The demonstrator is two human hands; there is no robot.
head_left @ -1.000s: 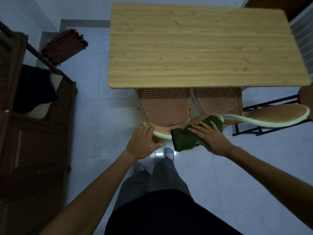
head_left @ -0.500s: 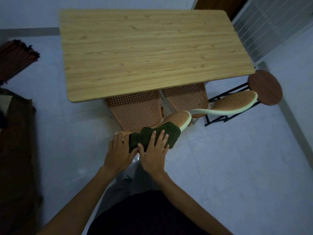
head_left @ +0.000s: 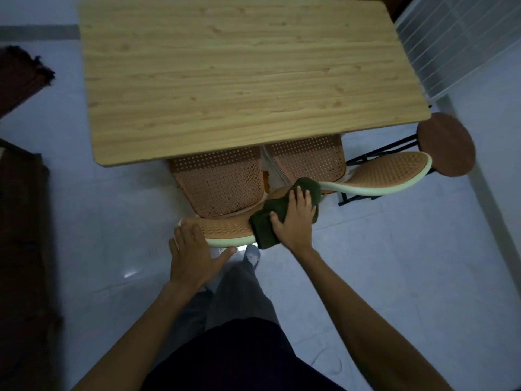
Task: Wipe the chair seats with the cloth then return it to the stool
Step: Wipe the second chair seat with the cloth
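We are wiping along the curved top of the near chair's back (head_left: 225,228), not yet down on the seat (head_left: 222,187), which is tucked partly under the tabletop (head_left: 239,77). To do this step well, we judge it best to keep the cloth (head_left: 270,221) flat and bunched under the palm, press evenly and drag in long overlapping passes, then reach forward over the back to the woven seat; that seat looks perforated, so dust may sit in the holes and want a firmer rub. Our right hand (head_left: 294,218) lies palm down on the dark green cloth, fingers spread and lightly curled over its folds, pressing it onto the right end of the chair back, with the arm stretched forward and the wrist nearly straight. Our left hand (head_left: 194,252) is open and holds nothing; its fingers rest on the left end of the same back, thumb out to the right, seemingly steadying the chair. A second chair (head_left: 386,176) stands just to the right, and the round stool (head_left: 446,145) beyond it is bare, waiting for the cloth.
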